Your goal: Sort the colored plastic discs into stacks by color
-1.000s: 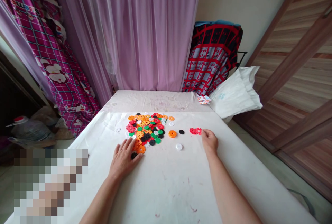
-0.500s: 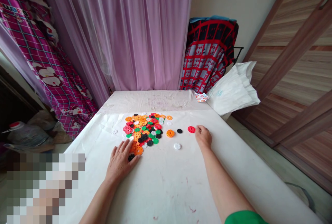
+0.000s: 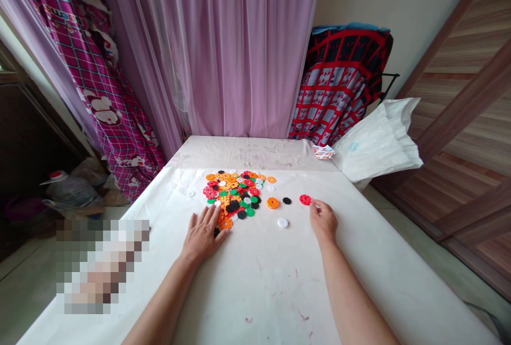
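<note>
My left hand (image 3: 204,233) lies flat with its fingers spread at the near left edge of a pile of notched plastic discs (image 3: 235,192) in orange, red, green, black and white. Its thumb rests by a black disc (image 3: 216,232) that it partly covers. My right hand (image 3: 324,220) is closed, thumb and fingers together, beside a red disc (image 3: 305,199). The fingertips are at that disc's right edge; whether they grip it or something small and pale is unclear. Left of it sit a black disc (image 3: 287,201), an orange disc (image 3: 272,203) and a white disc (image 3: 282,222).
The discs lie on a white-covered table (image 3: 255,286). A folded patterned paper piece (image 3: 323,152) and a white bag (image 3: 379,140) are at its far right corner. Purple curtains (image 3: 247,52) hang behind. A blurred patch (image 3: 104,270) hides part of the left side.
The whole view has shifted, so the table and both hands appear slightly further right. Relative to the discs, both hands stay nearly in place.
</note>
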Action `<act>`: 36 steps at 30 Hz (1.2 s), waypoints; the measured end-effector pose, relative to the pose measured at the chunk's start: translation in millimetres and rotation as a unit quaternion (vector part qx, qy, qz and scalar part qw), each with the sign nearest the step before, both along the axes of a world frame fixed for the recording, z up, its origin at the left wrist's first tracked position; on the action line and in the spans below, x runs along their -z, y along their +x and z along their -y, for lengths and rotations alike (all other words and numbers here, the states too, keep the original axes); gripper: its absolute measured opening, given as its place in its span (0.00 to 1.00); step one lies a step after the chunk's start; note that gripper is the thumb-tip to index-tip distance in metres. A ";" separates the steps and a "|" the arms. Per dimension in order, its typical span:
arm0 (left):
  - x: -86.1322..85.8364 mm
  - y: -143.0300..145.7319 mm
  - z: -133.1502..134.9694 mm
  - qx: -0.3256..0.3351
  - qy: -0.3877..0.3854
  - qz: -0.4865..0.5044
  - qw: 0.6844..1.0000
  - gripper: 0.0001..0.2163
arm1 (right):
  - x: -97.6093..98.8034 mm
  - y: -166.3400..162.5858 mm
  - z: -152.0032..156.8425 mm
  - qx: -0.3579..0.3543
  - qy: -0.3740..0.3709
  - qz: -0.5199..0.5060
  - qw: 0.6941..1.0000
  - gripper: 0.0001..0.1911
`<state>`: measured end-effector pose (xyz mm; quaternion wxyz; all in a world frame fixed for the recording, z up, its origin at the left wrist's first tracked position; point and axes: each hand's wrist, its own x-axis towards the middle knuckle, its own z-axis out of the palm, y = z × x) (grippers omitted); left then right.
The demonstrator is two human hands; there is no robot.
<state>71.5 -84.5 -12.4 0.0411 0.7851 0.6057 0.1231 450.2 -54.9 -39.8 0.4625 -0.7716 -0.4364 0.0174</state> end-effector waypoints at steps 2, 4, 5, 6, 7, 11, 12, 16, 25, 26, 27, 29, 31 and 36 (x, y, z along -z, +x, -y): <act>-0.4 7.9 -3.7 0.004 -0.011 -0.009 1.000 0.36 | 1.1 -2.4 2.5 -0.001 0.002 -0.005 1.000 0.20; -0.5 18.8 -10.3 0.004 -0.019 -0.010 1.000 0.38 | 1.2 -4.9 4.4 -0.002 0.002 -0.007 1.000 0.21; -0.5 24.9 -14.7 0.004 -0.016 -0.006 1.000 0.37 | 1.0 -6.3 5.4 -0.004 0.003 -0.007 1.000 0.21; -0.6 31.2 -19.8 0.001 -0.014 -0.003 1.000 0.36 | 0.8 -7.9 6.5 -0.005 0.005 -0.006 1.000 0.21; -0.9 37.5 -25.6 -0.002 -0.013 -0.001 1.000 0.36 | 0.5 -9.6 7.7 -0.006 0.006 -0.005 1.000 0.20; -6.1 57.5 -51.1 -0.021 -0.023 0.010 0.999 0.35 | -1.1 -17.7 13.0 -0.015 0.012 0.000 1.000 0.20; -8.2 60.7 -56.6 -0.029 -0.027 0.012 0.999 0.35 | -1.6 -19.5 14.1 -0.019 0.013 0.000 1.000 0.20; -12.5 63.7 -64.6 -0.051 -0.018 0.028 0.998 0.34 | -2.4 -22.0 17.3 -0.031 0.013 -0.007 0.999 0.20; 9.4 13.1 -22.9 -0.070 0.093 0.070 0.991 0.23 | -15.1 -45.6 27.3 -0.064 0.110 0.111 0.986 0.17; 10.6 6.5 -22.9 -0.101 0.088 0.084 0.987 0.23 | -20.2 -57.3 28.0 -0.100 0.116 0.145 0.978 0.16; 11.3 0.9 -24.2 -0.126 0.084 0.102 0.983 0.22 | -25.6 -70.4 28.2 -0.142 0.114 0.179 0.967 0.15; 12.0 -7.1 -29.2 -0.148 0.085 0.145 0.975 0.22 | -35.6 -97.6 26.5 -0.225 0.089 0.230 0.943 0.12; 12.6 -10.8 -34.2 -0.143 0.099 0.188 0.967 0.22 | -42.8 -121.2 22.3 -0.269 0.040 0.263 0.925 0.08; 15.0 -10.5 -36.2 -0.134 0.118 0.246 0.953 0.20 | -46.2 -149.1 10.1 -0.269 -0.085 0.300 0.911 0.07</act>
